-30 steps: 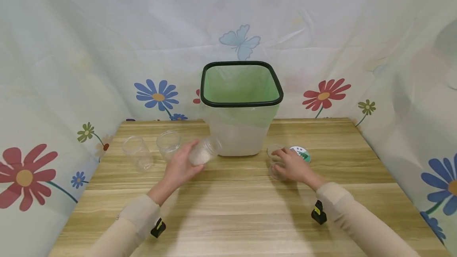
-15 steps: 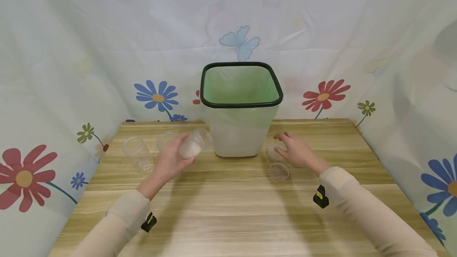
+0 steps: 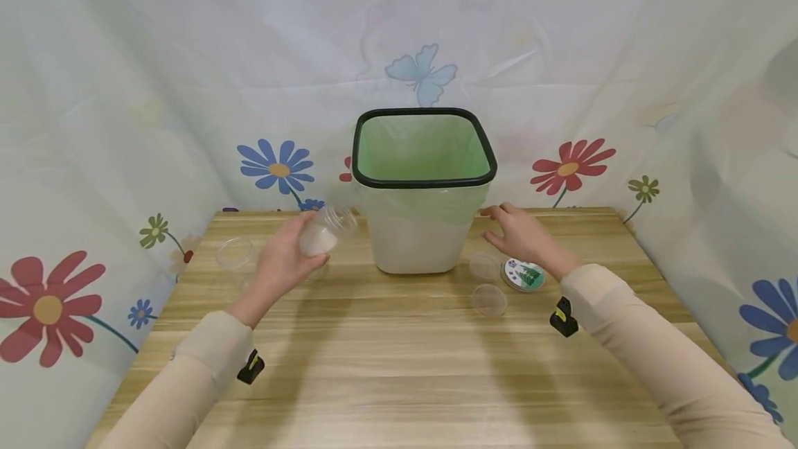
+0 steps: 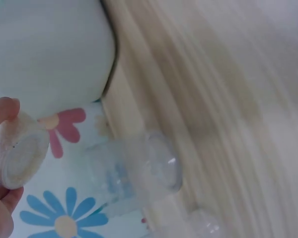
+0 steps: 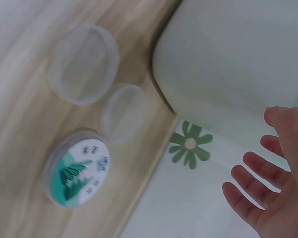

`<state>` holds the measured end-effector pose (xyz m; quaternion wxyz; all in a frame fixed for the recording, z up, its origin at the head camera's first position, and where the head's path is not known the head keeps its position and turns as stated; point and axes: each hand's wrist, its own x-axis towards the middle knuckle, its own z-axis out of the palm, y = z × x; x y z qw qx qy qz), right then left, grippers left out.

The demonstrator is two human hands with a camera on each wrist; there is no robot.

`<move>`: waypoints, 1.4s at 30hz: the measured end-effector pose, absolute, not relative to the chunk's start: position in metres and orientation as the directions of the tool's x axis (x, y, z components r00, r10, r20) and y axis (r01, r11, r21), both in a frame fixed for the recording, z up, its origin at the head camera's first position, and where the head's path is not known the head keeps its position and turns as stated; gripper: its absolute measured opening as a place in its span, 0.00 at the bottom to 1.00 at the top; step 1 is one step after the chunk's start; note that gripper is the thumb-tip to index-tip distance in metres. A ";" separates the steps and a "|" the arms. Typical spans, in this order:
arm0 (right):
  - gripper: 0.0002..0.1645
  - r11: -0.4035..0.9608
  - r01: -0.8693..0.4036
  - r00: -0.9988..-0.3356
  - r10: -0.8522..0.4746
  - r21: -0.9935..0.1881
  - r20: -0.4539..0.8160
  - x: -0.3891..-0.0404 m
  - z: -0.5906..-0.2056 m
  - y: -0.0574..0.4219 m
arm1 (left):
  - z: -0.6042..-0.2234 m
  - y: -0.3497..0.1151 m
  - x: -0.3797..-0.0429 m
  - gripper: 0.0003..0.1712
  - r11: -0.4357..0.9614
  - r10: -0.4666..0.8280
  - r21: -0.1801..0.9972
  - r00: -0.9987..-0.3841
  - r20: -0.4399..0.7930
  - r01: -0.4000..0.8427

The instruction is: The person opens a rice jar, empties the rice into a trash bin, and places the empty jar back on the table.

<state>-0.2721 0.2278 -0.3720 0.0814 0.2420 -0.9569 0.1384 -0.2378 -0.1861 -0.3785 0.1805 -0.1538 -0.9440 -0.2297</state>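
Note:
My left hand (image 3: 280, 255) grips a clear plastic jar (image 3: 319, 235) with whitish contents, tilted with its mouth to the right, beside the bin. In the left wrist view, the underside of this jar (image 4: 26, 157) faces the camera. My right hand (image 3: 522, 235) hovers with fingers spread and nothing in it, right of the bin. Below it on the table are two clear round lids (image 3: 489, 301) and a round lid with a green-and-white label (image 3: 524, 275). The right wrist view shows the labelled lid (image 5: 82, 171) close to the clear lids (image 5: 84, 64).
A square bin (image 3: 414, 231) with a black rim and green inside stands at the table's back middle. Another clear jar (image 3: 235, 253) stands at the left; a further one is mostly hidden behind my left hand. Flowered cloth (image 3: 299, 89) hangs around the wooden table (image 3: 386, 366).
My left hand has carried the tilted jar left and upward. The right hand has left the lids and risen toward the bin's side, uncovering the labelled lid.

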 end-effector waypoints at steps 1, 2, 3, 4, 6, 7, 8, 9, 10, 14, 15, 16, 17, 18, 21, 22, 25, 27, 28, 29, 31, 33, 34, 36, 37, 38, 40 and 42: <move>0.24 0.848 -0.481 -0.872 -0.437 -0.224 0.220 -0.273 -0.368 0.227 | -0.375 -0.187 -0.239 0.45 0.851 0.207 0.369 -0.885 0.417 0.374; 0.24 0.851 -0.474 -0.876 -0.432 -0.225 0.213 -0.273 -0.365 0.227 | -0.372 -0.188 -0.240 0.45 0.855 0.204 0.363 -0.883 0.422 0.371; 0.24 0.855 -0.470 -0.879 -0.429 -0.218 0.208 -0.274 -0.361 0.227 | -0.368 -0.189 -0.240 0.45 0.857 0.203 0.360 -0.882 0.425 0.370; 0.24 0.858 -0.469 -0.879 -0.430 -0.209 0.208 -0.275 -0.358 0.227 | -0.364 -0.190 -0.241 0.45 0.859 0.202 0.354 -0.879 0.432 0.371; 0.24 0.861 -0.467 -0.879 -0.429 -0.200 0.208 -0.278 -0.353 0.226 | -0.357 -0.191 -0.242 0.44 0.860 0.204 0.347 -0.875 0.440 0.375; 0.24 0.862 -0.466 -0.880 -0.428 -0.199 0.206 -0.279 -0.351 0.226 | -0.353 -0.192 -0.243 0.44 0.859 0.206 0.346 -0.872 0.445 0.379; 0.24 0.862 -0.465 -0.881 -0.427 -0.201 0.203 -0.280 -0.349 0.226 | -0.350 -0.192 -0.244 0.44 0.858 0.208 0.345 -0.871 0.446 0.382; 0.24 0.864 -0.461 -0.883 -0.425 -0.201 0.200 -0.281 -0.346 0.226 | -0.347 -0.193 -0.244 0.44 0.857 0.211 0.344 -0.870 0.445 0.383; 0.24 0.863 -0.462 -0.883 -0.425 -0.205 0.199 -0.282 -0.344 0.226 | -0.344 -0.193 -0.244 0.44 0.857 0.210 0.346 -0.872 0.442 0.382; 0.24 0.870 -0.451 -0.889 -0.417 -0.202 0.188 -0.283 -0.334 0.227 | -0.333 -0.194 -0.245 0.44 0.859 0.206 0.350 -0.877 0.435 0.375; 0.24 0.874 -0.445 -0.892 -0.413 -0.196 0.183 -0.284 -0.331 0.227 | -0.330 -0.194 -0.245 0.44 0.858 0.206 0.347 -0.874 0.441 0.377; 0.24 0.876 -0.445 -0.892 -0.413 -0.189 0.184 -0.285 -0.329 0.227 | -0.328 -0.194 -0.245 0.44 0.860 0.206 0.342 -0.870 0.449 0.380; 0.24 0.882 -0.435 -0.897 -0.405 -0.182 0.178 -0.285 -0.326 0.228 | -0.325 -0.194 -0.245 0.44 0.861 0.208 0.334 -0.865 0.456 0.383; 0.24 0.888 -0.427 -0.900 -0.399 -0.172 0.178 -0.286 -0.324 0.228 | -0.323 -0.194 -0.245 0.44 0.863 0.210 0.327 -0.862 0.461 0.385; 0.25 0.901 -0.402 -0.912 -0.377 -0.162 0.162 -0.291 -0.317 0.229 | -0.314 -0.193 -0.246 0.44 0.868 0.219 0.306 -0.855 0.470 0.390; 0.24 0.904 -0.398 -0.913 -0.374 -0.157 0.162 -0.292 -0.316 0.230 | -0.310 -0.193 -0.246 0.44 0.871 0.220 0.301 -0.855 0.469 0.389; 0.24 0.914 -0.378 -0.922 -0.358 -0.148 0.147 -0.295 -0.308 0.230 | -0.300 -0.191 -0.247 0.43 0.873 0.221 0.294 -0.853 0.473 0.389; 0.25 0.918 -0.369 -0.926 -0.350 -0.146 0.140 -0.297 -0.304 0.231 | -0.294 -0.190 -0.248 0.43 0.872 0.224 0.290 -0.849 0.479 0.394; 0.25 0.920 -0.363 -0.929 -0.345 -0.147 0.136 -0.298 -0.301 0.231 | -0.291 -0.190 -0.249 0.43 0.872 0.224 0.289 -0.847 0.483 0.396; 0.26 0.922 -0.358 -0.931 -0.340 -0.150 0.134 -0.299 -0.299 0.231 | -0.289 -0.190 -0.249 0.43 0.872 0.225 0.286 -0.846 0.484 0.396; 0.26 0.924 -0.349 -0.935 -0.331 -0.159 0.131 -0.301 -0.294 0.232 | -0.283 -0.189 -0.251 0.43 0.874 0.224 0.285 -0.847 0.483 0.394; 0.26 0.924 -0.346 -0.936 -0.327 -0.164 0.134 -0.304 -0.289 0.233 | -0.278 -0.188 -0.253 0.43 0.878 0.221 0.283 -0.850 0.478 0.387; 0.25 0.924 -0.345 -0.936 -0.325 -0.163 0.135 -0.305 -0.287 0.233 | -0.275 -0.187 -0.253 0.43 0.880 0.219 0.280 -0.851 0.477 0.383; 0.25 0.924 -0.344 -0.936 -0.325 -0.164 0.132 -0.306 -0.281 0.233 | -0.271 -0.186 -0.255 0.43 0.885 0.218 0.273 -0.852 0.476 0.378; 0.25 0.925 -0.343 -0.937 -0.325 -0.164 0.129 -0.307 -0.278 0.233 | -0.269 -0.186 -0.256 0.43 0.887 0.216 0.269 -0.852 0.477 0.376; 0.25 0.925 -0.342 -0.938 -0.325 -0.167 0.125 -0.307 -0.275 0.233 | -0.268 -0.186 -0.257 0.43 0.888 0.216 0.266 -0.852 0.477 0.374; 0.25 0.928 -0.333 -0.941 -0.317 -0.168 0.114 -0.309 -0.270 0.233 | -0.265 -0.185 -0.259 0.43 0.890 0.216 0.261 -0.850 0.480 0.374; 0.25 0.931 -0.323 -0.945 -0.309 -0.172 0.105 -0.311 -0.264 0.233 | -0.263 -0.184 -0.261 0.43 0.891 0.214 0.260 -0.850 0.481 0.371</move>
